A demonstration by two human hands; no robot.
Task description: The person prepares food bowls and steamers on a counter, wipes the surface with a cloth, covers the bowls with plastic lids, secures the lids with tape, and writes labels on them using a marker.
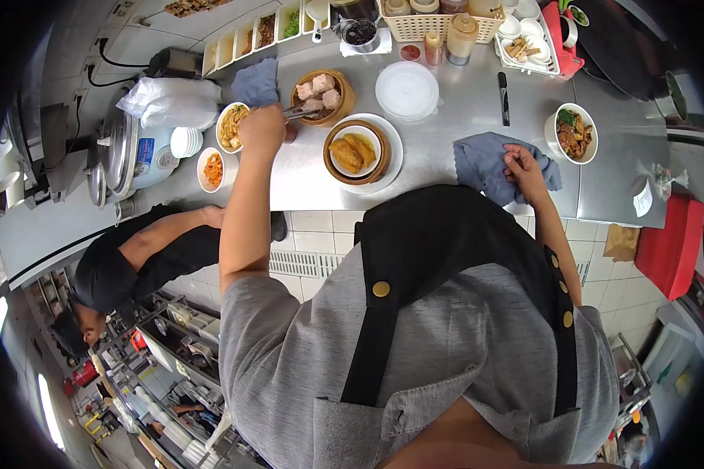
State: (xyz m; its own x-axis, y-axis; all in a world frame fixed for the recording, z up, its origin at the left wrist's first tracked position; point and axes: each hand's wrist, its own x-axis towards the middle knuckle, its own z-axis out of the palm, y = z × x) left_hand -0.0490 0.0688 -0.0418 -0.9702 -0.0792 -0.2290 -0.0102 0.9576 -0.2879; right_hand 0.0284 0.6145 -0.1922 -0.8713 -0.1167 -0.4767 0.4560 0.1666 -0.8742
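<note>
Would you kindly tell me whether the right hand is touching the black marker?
Apart: the head view shows bare counter and some blue cloth between the right hand and the black marker.

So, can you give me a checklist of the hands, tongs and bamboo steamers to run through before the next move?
1. Tongs in hand: ok, the left hand holds them.
2. Tong tips at the farther bamboo steamer: ok, they reach its left edge.
3. Grip on one of the pale dumplings: cannot tell, the tips are too small to read.
4. Right hand free: cannot tell, it is at the blue cloth, grip unclear.
5. Nearer bamboo steamer on its white plate: ok, it sits within the rim.
6. Round plastic lid away from both steamers: ok, it lies apart on the counter.
</note>
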